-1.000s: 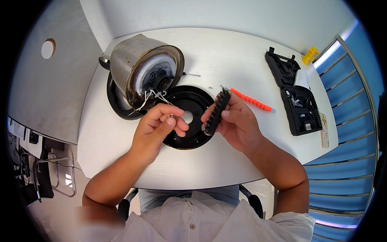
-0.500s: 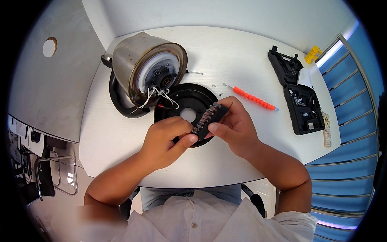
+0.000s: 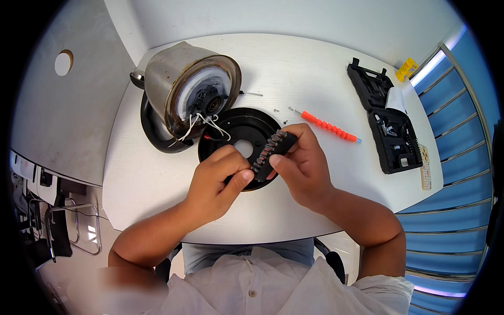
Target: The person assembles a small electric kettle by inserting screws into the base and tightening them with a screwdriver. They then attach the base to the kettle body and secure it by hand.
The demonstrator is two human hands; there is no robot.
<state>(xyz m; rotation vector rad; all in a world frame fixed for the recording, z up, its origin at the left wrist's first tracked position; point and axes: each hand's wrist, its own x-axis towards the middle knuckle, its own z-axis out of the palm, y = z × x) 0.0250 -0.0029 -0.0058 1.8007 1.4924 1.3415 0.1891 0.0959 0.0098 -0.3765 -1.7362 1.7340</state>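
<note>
A black screwdriver bit holder (image 3: 278, 152) with a row of metal bits is held over the black kettle base. My right hand (image 3: 302, 165) is closed round its outer side, thumb on top. At the holder's lower left end, my left hand (image 3: 215, 184) pinches with thumb and forefinger against the row. Its fingertips hide what lies between them. Below both hands rests the round kettle base (image 3: 231, 123), with a hole in its middle. Left of it, a steel kettle (image 3: 173, 79) lies tipped over, underside exposed, white wires (image 3: 202, 123) hanging from it.
An orange flexible screwdriver extension (image 3: 331, 127) lies right of the base, near several small screws (image 3: 276, 110). A thin screwdriver (image 3: 252, 93) is beside the kettle. Far right are an open black tool case (image 3: 391, 157) and a yellow box (image 3: 406, 69). Metal railing (image 3: 451, 115) borders the table's right side.
My left thumb and forefinger have shifted slightly up at the end of the bit row. The bit holder stays in my right hand, turned a little.
</note>
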